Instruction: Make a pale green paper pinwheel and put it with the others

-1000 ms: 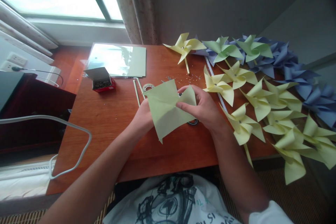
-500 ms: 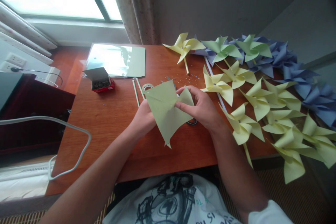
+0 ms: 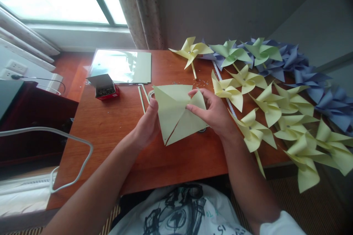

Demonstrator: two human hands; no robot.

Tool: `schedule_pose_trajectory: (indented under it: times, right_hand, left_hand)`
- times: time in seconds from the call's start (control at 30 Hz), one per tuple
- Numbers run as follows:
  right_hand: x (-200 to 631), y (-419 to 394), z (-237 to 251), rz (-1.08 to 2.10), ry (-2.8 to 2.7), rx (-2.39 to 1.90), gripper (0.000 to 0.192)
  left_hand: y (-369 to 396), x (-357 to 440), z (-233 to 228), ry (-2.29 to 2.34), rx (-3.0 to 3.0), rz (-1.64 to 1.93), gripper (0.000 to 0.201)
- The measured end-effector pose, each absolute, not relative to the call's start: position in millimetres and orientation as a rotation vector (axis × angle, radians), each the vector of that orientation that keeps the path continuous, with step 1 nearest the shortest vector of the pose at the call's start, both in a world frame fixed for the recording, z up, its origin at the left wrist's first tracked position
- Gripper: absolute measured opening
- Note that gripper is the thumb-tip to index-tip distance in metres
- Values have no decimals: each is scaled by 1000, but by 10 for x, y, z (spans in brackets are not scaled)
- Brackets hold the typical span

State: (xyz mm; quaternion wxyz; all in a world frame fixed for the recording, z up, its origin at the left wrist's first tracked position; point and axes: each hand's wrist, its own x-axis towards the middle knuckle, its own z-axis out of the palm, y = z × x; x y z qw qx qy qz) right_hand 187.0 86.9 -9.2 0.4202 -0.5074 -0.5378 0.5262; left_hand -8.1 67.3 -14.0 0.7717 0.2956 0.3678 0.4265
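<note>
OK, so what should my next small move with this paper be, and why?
Perhaps curl another flap of the paper to its middle with your left hand: your right hand holds one curled flap there, a slit opens on the side nearest you, and nearby pinwheels have their flaps gathered centrally.

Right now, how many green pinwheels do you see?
2: one green pinwheel right of the rearmost yellow pinwheel, the other farther right. Purple pinwheels may hide more.

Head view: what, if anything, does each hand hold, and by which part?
The right hand pinches the paper sheet by a flap curled toward its middle; the left hand is at the sheet's left edge, grip hidden.
</note>
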Motion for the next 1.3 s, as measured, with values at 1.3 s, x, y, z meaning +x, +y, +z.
schedule_pose_trajectory:
  times: [1.3]
  right_hand:
    - [1325,487,-282,157,-2425,-953,17]
  left_hand:
    - [702,-59,-230,1076,459,1148,23]
